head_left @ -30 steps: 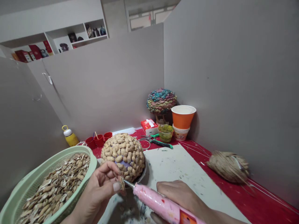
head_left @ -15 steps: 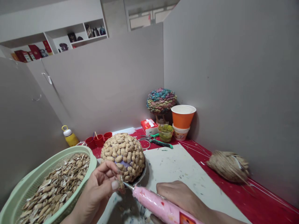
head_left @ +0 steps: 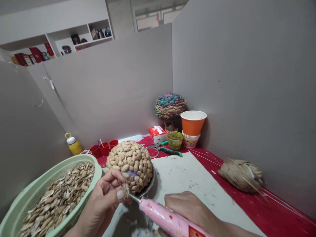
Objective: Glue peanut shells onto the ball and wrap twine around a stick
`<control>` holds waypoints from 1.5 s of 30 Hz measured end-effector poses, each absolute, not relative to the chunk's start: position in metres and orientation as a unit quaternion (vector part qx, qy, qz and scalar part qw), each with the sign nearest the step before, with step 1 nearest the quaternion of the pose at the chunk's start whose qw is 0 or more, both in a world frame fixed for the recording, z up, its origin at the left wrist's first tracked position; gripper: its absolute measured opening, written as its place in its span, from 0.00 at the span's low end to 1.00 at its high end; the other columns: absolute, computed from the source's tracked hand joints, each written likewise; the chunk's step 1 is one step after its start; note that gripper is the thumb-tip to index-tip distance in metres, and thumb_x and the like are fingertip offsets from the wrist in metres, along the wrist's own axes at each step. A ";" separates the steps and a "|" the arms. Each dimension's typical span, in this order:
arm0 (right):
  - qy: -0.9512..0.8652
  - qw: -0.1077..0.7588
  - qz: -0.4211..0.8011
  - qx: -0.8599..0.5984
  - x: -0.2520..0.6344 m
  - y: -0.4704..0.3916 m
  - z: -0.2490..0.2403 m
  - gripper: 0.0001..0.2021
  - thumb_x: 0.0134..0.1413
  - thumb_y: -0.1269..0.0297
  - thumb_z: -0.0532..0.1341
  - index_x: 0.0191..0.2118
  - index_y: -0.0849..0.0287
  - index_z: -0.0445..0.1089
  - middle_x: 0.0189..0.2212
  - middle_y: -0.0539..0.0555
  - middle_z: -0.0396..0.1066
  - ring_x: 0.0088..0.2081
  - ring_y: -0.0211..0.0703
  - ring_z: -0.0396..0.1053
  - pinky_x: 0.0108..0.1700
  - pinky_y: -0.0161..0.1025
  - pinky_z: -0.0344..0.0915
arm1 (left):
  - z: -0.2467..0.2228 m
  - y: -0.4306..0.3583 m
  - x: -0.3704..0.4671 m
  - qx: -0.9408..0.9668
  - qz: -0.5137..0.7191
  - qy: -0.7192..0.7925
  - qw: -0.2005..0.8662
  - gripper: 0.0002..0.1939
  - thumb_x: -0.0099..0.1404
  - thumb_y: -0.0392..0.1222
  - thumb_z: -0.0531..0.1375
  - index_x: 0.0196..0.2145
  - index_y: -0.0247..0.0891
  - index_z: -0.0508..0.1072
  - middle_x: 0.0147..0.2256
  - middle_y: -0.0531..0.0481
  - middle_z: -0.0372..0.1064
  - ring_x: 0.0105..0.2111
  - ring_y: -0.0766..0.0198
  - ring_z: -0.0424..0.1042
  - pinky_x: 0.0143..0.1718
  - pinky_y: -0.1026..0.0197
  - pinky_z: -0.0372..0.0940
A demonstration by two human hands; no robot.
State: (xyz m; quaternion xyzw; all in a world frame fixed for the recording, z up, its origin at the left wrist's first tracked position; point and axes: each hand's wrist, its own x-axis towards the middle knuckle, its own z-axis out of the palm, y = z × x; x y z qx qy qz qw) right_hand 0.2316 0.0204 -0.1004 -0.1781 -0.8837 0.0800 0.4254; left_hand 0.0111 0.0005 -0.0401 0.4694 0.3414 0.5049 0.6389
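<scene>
Between the thumb and fingers of my left hand [head_left: 106,197] is a peanut shell [head_left: 126,191], pinched on edge. My right hand [head_left: 190,207] is wrapped round a pink hot glue gun [head_left: 165,214], whose metal nozzle points left and meets the shell or lies very close to it. Just behind both hands sits a dome covered in peanut shells [head_left: 130,158], resting in a metal bowl [head_left: 151,184]. A patch of purple surface [head_left: 129,171] shows between the shells on its front.
A green basket [head_left: 97,164] of loose peanut shells stands at left. Beyond the dome are red cups [head_left: 105,148], green-handled pliers [head_left: 170,151], a tub [head_left: 174,140], stacked paper cups [head_left: 193,125] and a colourful woven-looking ball [head_left: 170,107]. A twine bundle [head_left: 240,175] lies at right.
The glue gun and the shell have shifted very slightly left together. Both hands keep the same grip; the rest stays as it was.
</scene>
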 end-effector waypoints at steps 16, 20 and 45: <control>-0.884 0.432 0.075 -0.163 0.232 0.021 -0.102 0.17 0.61 0.66 0.48 0.24 0.55 0.38 0.19 0.43 0.40 0.18 0.32 0.43 0.20 0.35 0.39 | -0.039 -0.001 0.012 0.461 0.516 0.350 0.631 0.09 0.54 0.37 0.67 0.33 0.39 0.72 0.29 0.52 0.68 0.29 0.67 0.63 0.33 0.65 0.61; -0.878 0.445 0.068 -0.164 0.231 0.021 -0.101 0.16 0.59 0.68 0.48 0.23 0.55 0.40 0.19 0.43 0.41 0.18 0.33 0.43 0.20 0.35 0.40 | -0.040 -0.001 0.012 0.475 0.512 0.356 0.621 0.09 0.54 0.37 0.67 0.34 0.39 0.71 0.29 0.52 0.67 0.29 0.67 0.62 0.33 0.65 0.60; -0.898 0.390 0.075 -0.191 0.231 0.019 -0.100 0.19 0.62 0.55 0.47 0.22 0.56 0.44 0.18 0.44 0.42 0.18 0.31 0.43 0.19 0.35 0.39 | -0.040 -0.002 0.012 0.480 0.517 0.382 0.597 0.11 0.53 0.38 0.69 0.33 0.39 0.71 0.28 0.52 0.67 0.27 0.68 0.62 0.29 0.66 0.60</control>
